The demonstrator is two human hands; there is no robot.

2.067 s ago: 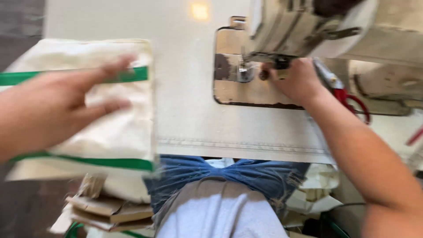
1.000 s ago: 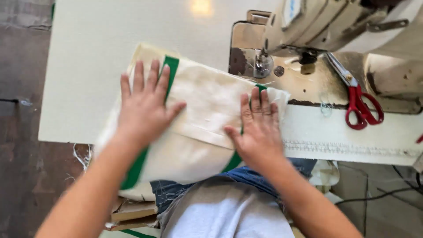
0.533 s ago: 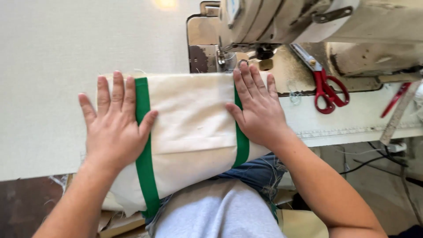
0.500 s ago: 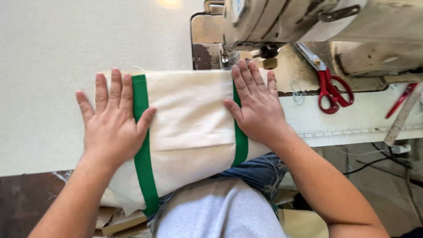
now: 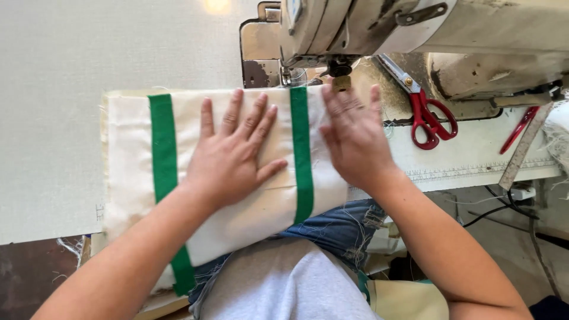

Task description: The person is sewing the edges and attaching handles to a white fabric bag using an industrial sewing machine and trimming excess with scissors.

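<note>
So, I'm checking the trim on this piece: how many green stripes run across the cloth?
2. One green stripe lies left of the left hand. The other green stripe runs between the left hand and the right hand. Folded layers may hide more.

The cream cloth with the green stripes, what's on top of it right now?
Both hands lie flat on the cream cloth: the left hand between the two green stripes, the right hand at its right edge by the sewing machine. The cloth beneath the palms is hidden.
</note>
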